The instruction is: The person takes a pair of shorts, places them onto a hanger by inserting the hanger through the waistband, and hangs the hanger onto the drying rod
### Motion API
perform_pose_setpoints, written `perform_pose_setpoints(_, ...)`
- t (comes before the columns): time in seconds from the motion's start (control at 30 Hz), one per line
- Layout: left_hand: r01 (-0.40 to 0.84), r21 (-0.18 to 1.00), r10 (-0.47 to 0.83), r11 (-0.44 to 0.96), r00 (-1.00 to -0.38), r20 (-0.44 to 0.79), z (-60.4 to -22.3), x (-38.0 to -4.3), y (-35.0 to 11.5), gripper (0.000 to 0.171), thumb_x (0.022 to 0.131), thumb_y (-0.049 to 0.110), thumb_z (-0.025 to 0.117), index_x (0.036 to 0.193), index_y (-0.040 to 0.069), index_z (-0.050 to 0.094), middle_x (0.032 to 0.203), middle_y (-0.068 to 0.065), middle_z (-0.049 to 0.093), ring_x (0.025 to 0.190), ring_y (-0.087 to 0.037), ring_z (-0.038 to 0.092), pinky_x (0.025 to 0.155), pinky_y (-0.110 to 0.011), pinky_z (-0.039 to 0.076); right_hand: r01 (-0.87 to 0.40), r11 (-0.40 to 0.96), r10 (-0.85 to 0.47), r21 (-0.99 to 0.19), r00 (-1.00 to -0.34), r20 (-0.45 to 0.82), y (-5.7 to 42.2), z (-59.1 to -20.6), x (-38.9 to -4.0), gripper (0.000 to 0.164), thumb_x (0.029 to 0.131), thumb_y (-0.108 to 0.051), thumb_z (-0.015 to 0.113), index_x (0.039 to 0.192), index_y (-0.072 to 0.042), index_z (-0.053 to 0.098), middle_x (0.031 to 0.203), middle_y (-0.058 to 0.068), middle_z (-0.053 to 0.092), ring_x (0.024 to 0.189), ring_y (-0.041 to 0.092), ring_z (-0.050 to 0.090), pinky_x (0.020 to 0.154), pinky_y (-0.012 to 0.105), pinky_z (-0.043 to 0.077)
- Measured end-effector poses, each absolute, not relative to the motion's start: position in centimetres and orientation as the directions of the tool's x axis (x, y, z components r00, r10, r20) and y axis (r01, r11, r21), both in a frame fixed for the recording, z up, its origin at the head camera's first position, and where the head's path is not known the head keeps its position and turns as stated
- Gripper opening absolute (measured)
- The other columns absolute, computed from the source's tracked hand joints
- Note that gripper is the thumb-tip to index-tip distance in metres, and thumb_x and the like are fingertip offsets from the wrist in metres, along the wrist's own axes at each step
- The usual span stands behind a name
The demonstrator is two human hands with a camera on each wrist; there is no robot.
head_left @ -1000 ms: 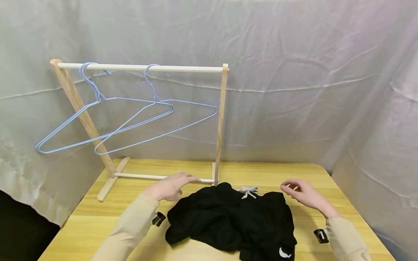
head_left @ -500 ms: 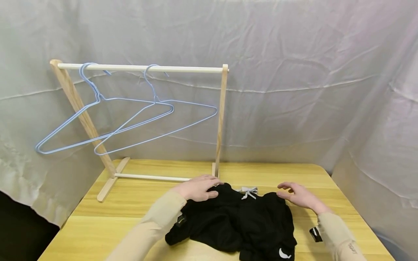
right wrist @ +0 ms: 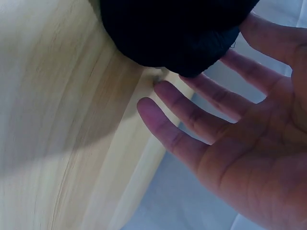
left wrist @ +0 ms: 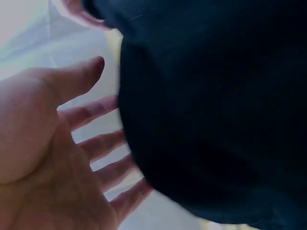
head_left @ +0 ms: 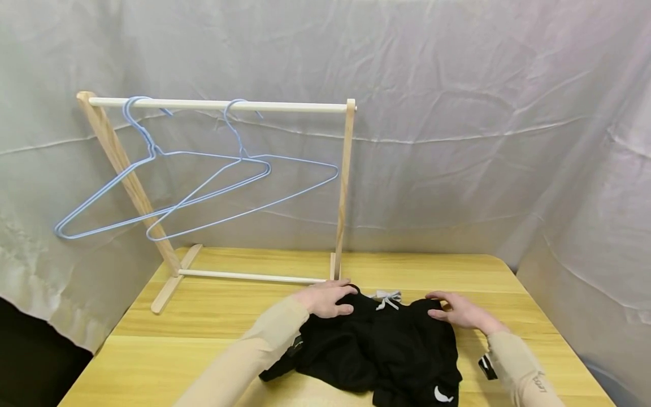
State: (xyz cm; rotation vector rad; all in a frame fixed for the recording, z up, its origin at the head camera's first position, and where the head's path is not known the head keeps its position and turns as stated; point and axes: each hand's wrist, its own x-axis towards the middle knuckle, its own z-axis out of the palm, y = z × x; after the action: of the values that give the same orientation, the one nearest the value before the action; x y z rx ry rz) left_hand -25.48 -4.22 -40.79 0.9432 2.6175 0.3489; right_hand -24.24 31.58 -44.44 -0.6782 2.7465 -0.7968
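A pair of black shorts (head_left: pixel 376 350) lies crumpled on the table, with a grey drawstring (head_left: pixel 389 299) tied in a bow at the waist and a small white logo (head_left: pixel 442 394) on one leg. My left hand (head_left: pixel 328 298) is at the waistband's left end, thumb and fingers spread. In the left wrist view, the fingertips of that hand (left wrist: pixel 62 143) pass behind the black cloth. At the right end of the waistband is my right hand (head_left: pixel 460 311). The right wrist view shows its fingers (right wrist: pixel 177 136) extended, with the thumb and some fingertips at the cloth's edge.
Behind the shorts to the left, a wooden clothes rack (head_left: pixel 347 186) stands on the wooden table (head_left: pixel 152 362). Several blue wire hangers (head_left: pixel 244 212) hang from its white top bar (head_left: pixel 295 107). A pale grey curtain (head_left: pixel 458 169) closes off the back and sides.
My left hand has moved right from beside the shorts to the left end of the waistband. My right hand has come slightly left onto the right end. The shorts have hardly shifted.
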Motion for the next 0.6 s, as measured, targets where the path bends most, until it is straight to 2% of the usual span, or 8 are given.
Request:
perform_pose_setpoints(0.1, 0.567, 0.317, 0.635, 0.761, -0.75, -0.183, -41.4, -25.5, -4.0, 0.045, 0.104, 0.033, 0.054, 0.147, 0.017, 0.05, 0.157, -0.008, 0.044, 0.146, -0.031, 0.043, 0.119, -0.045, 0.035, -0.378, 0.754, -0.486, -0.537, -0.871, -0.069, 31.6, -44.6, -24.3, 0.051, 0.093, -0.023, 0.072, 0.126, 0.014, 0.057, 0.121, 0.036, 0.061, 0.094, 0.034, 0.067, 0.082, 0.043, 0.055)
perform_pose_setpoints(0.17, 0.564, 0.31, 0.623, 0.765, -0.771, -0.135, -41.7, -25.5, -3.8, 0.044, 0.104, 0.031, 0.055, 0.145, 0.017, 0.052, 0.15, -0.009, 0.051, 0.138, -0.031, 0.051, 0.115, -0.046, 0.04, -0.368, 0.766, -0.477, -0.527, -0.875, -0.083, 31.5, -44.5, -24.4, 0.054, 0.091, -0.024, 0.074, 0.126, 0.014, 0.057, 0.121, 0.036, 0.062, 0.096, 0.036, 0.067, 0.083, 0.043, 0.054)
perform_pose_setpoints(0.23, 0.546, 0.311, 0.598, 0.778, -0.795, -0.102, -41.9, -25.6, -3.5, 0.044, 0.103, 0.028, 0.057, 0.145, 0.015, 0.051, 0.149, -0.013, 0.051, 0.135, -0.033, 0.054, 0.112, -0.048, 0.043, -0.364, 0.775, -0.471, -0.517, -0.878, -0.088, 31.4, -44.4, -24.4, 0.056, 0.089, -0.024, 0.077, 0.125, 0.015, 0.058, 0.119, 0.036, 0.063, 0.098, 0.039, 0.066, 0.084, 0.045, 0.053)
perform_pose_setpoints(0.33, 0.486, 0.326, 0.547, 0.811, -0.827, -0.128, -42.2, -25.6, -3.2, 0.052, 0.103, 0.027, 0.058, 0.151, 0.015, 0.044, 0.151, -0.019, 0.045, 0.133, -0.036, 0.055, 0.11, -0.046, 0.044, -0.35, 0.782, -0.456, -0.515, -0.885, -0.093, 31.3, -44.4, -24.4, 0.056, 0.086, -0.023, 0.08, 0.122, 0.016, 0.06, 0.121, 0.037, 0.062, 0.112, 0.053, 0.061, 0.09, 0.056, 0.052)
perform_pose_setpoints(0.47, 0.412, 0.338, 0.489, 0.846, -0.852, -0.186, -42.9, -25.4, -3.1, 0.064, 0.099, 0.022, 0.064, 0.155, 0.015, 0.036, 0.149, -0.021, 0.041, 0.116, -0.038, 0.063, 0.097, -0.04, 0.052, -0.347, 0.785, -0.446, -0.514, -0.892, -0.078, 31.3, -44.5, -24.4, 0.046, 0.083, -0.023, 0.083, 0.111, 0.009, 0.067, 0.111, 0.026, 0.07, 0.1, 0.039, 0.067, 0.084, 0.045, 0.055)
perform_pose_setpoints(0.53, 0.403, 0.336, 0.482, 0.851, -0.854, -0.195, -43.2, -25.4, -3.1, 0.066, 0.096, 0.018, 0.068, 0.154, 0.015, 0.037, 0.151, -0.019, 0.041, 0.117, -0.035, 0.062, 0.096, -0.038, 0.051, -0.355, 0.781, -0.448, -0.514, -0.891, -0.065, 31.4, -44.5, -24.4, 0.038, 0.082, -0.022, 0.083, 0.104, 0.006, 0.07, 0.103, 0.019, 0.072, 0.093, 0.028, 0.066, 0.08, 0.037, 0.053)
perform_pose_setpoints(0.6, 0.423, 0.338, 0.497, 0.841, -0.851, -0.17, -43.5, -25.5, -3.2, 0.062, 0.092, 0.014, 0.071, 0.147, 0.014, 0.043, 0.148, -0.017, 0.047, 0.119, -0.033, 0.062, 0.098, -0.039, 0.05, -0.352, 0.775, -0.446, -0.524, -0.893, -0.06, 31.5, -44.5, -24.3, 0.031, 0.081, -0.022, 0.083, 0.098, 0.002, 0.07, 0.096, 0.011, 0.071, 0.087, 0.018, 0.062, 0.076, 0.032, 0.051)
